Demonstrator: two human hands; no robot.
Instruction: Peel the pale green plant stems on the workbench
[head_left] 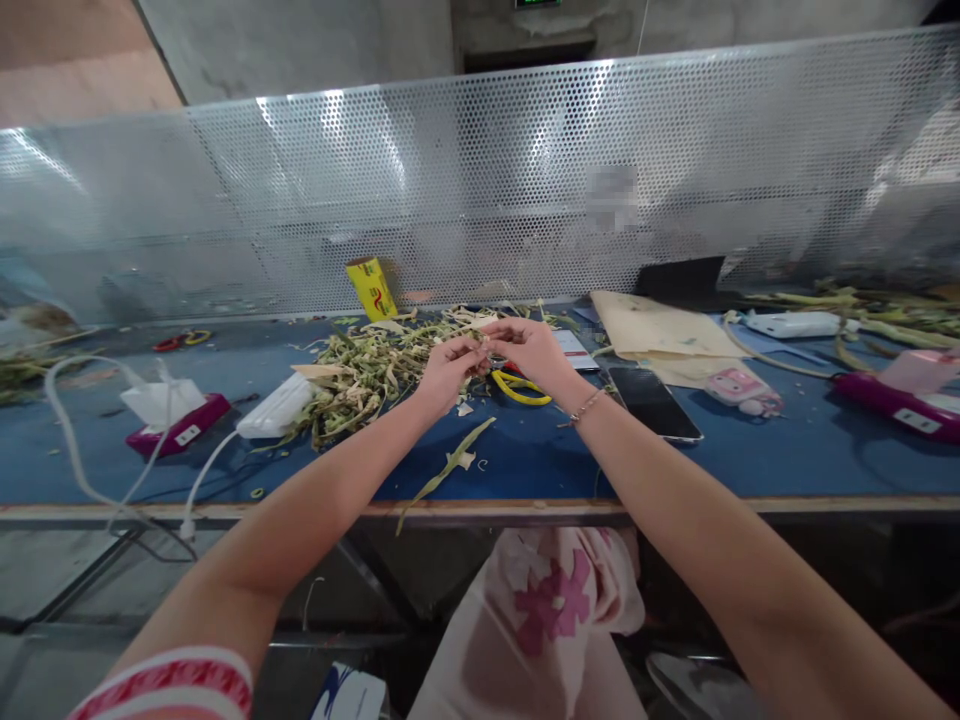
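Note:
Both hands meet above the blue tabletop, fingertips together. My left hand (453,368) is closed in a pinch, and my right hand (529,350) pinches from the other side. Something small and pale seems to sit between the fingertips, too small to name. Behind and left of the hands spreads a heap of dried green plant pieces (367,375). Yellow-handled scissors (521,388) lie just under my right hand, partly covered by it. A single long dried leaf (454,460) rests nearer the table's front edge.
A phone (652,403) and brown paper (667,330) lie to the right, near a pink case (742,390). Purple power strips (180,425) with white cables sit left and right. A yellow box (371,288) leans on the perforated metal screen (480,190).

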